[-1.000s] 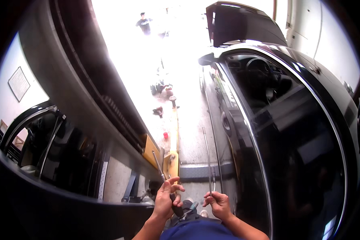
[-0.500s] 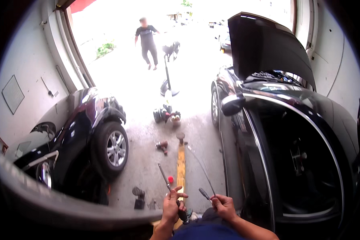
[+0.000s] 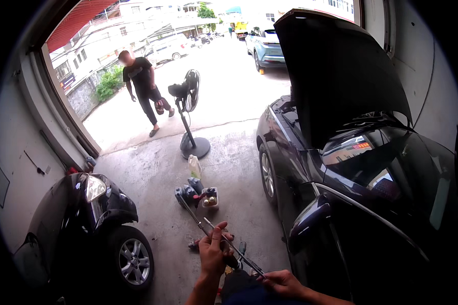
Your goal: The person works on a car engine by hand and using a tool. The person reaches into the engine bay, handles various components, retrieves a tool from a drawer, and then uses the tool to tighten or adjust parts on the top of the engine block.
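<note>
My left hand [image 3: 212, 254] is closed round a dark-handled tool, whose long metal shaft [image 3: 194, 214] points up and away to the left. From the right, my right hand [image 3: 284, 282] grips the near end of a thin metal rod [image 3: 245, 258] between thumb and fingers. That rod runs slantwise to my left hand, passing against or just over its fingers, and its far tip shows beyond them. Whether the left fingers also pinch the rod, I cannot tell. The left tool's handle is mostly hidden by the palm.
A dark car with its hood [image 3: 341, 71] raised stands at right; another car's wheel [image 3: 135, 262] is at left. Ahead on the floor are a clear tub [image 3: 210, 197], dark power tools [image 3: 187, 193] and a standing fan [image 3: 193, 147]. A person [image 3: 141, 84] walks by the doorway.
My view has tilted up toward the doorway. The rod in my right hand has swung left across to my left hand. The person outside has come nearer.
</note>
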Demonstrator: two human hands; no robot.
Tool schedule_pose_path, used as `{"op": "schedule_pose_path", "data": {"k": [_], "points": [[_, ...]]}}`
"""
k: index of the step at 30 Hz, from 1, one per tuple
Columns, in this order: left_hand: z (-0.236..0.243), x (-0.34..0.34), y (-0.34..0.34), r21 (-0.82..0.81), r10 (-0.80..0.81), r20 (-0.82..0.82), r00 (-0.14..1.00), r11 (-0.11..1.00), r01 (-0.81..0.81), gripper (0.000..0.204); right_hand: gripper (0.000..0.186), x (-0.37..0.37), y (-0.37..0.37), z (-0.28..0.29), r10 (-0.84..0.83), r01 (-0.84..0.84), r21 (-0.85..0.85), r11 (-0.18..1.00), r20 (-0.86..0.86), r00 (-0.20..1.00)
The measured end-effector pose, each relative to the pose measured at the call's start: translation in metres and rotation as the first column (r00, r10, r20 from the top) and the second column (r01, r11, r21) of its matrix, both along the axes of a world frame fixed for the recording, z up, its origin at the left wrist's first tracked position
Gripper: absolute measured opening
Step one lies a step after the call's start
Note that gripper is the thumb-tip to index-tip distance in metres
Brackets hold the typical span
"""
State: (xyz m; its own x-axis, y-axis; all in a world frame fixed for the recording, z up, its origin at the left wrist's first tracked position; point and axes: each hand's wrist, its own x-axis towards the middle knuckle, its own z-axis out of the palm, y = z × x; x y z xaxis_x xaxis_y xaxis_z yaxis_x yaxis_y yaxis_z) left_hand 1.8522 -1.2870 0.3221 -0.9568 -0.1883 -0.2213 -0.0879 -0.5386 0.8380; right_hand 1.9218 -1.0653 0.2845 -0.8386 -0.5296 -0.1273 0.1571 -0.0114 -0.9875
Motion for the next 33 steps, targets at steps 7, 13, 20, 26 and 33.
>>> {"op": "schedule_pose_path", "data": {"k": [7, 13, 20, 26, 33], "points": [[0.000, -0.225, 0.013, -0.095, -0.175, 0.018, 0.984, 0.980, 0.176, 0.032, 0.015, -0.175, -0.025, 0.033, -0.217, 0.219, 0.042, 0.975, -0.039, 0.975], [-0.034, -0.428, 0.013, 0.037, -0.434, 0.017, 0.901, 0.900, 0.434, 0.030, 0.017, -0.335, -0.057, -0.044, -0.592, 0.590, 0.053, 0.806, 0.075, 0.802], [-0.002, -0.692, -0.043, -0.184, -0.491, 0.009, 0.871, 0.856, 0.484, 0.030, 0.018, -0.607, -0.101, -0.005, -0.519, 0.478, 0.203, 0.854, 0.279, 0.808], [0.003, -0.897, -0.062, -0.155, -0.497, 0.043, 0.867, 0.854, 0.497, 0.030, 0.016, -0.805, -0.130, -0.025, -0.511, 0.486, 0.160, 0.859, 0.218, 0.832], [-0.028, -1.184, -0.073, -0.076, -0.559, 0.175, 0.811, 0.813, 0.577, 0.031, 0.015, -1.076, -0.142, -0.011, -0.446, 0.456, 0.031, 0.890, -0.151, 0.882]]}}
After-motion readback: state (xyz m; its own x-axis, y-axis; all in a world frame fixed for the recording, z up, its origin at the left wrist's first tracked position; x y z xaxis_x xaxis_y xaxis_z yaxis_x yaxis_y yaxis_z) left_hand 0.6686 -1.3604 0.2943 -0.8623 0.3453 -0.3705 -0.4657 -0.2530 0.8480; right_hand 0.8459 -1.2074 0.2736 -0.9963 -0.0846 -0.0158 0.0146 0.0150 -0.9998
